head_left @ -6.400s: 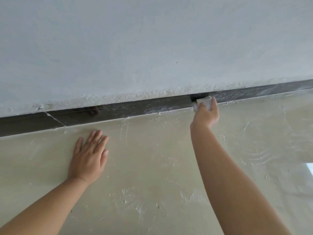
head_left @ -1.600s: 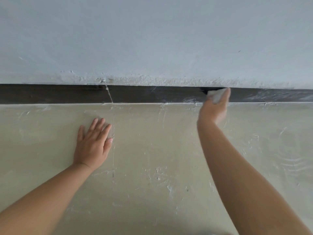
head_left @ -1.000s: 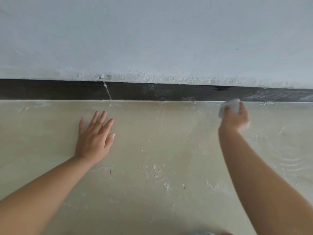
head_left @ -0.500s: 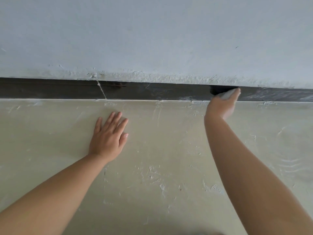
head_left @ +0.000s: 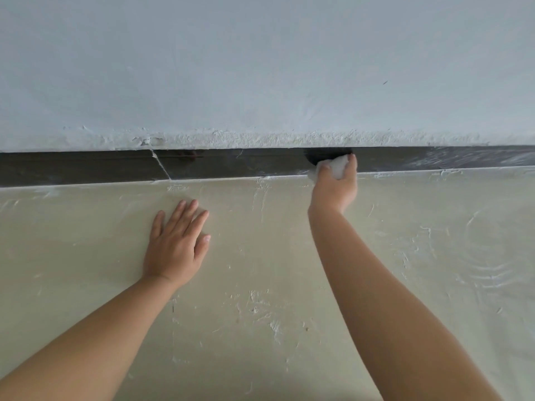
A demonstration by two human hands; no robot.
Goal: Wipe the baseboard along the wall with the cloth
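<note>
From the head view, the wiping stroke is under way: the right hand (head_left: 335, 189) pinches the white cloth (head_left: 333, 166) against the dark baseboard (head_left: 231, 164), the left hand (head_left: 176, 244) lies spread flat on the floor (head_left: 260, 256), and the next move, I judge, calls for sliding along onto the streaked stretch to the right

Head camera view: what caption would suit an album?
Right hand presses a white cloth to the dark baseboard; left hand rests flat on the floor.

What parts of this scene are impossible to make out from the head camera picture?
- Most of the cloth: the right hand gripping it covers it in the head view.
- The baseboard patch under the cloth: hidden by cloth and hand.
- Both ends of the baseboard: cut off by the picture's left and right edges.
- The left hand palm: pressed flat on the floor, facing away.
- Elbows and body: cut off by the bottom edge.
</note>
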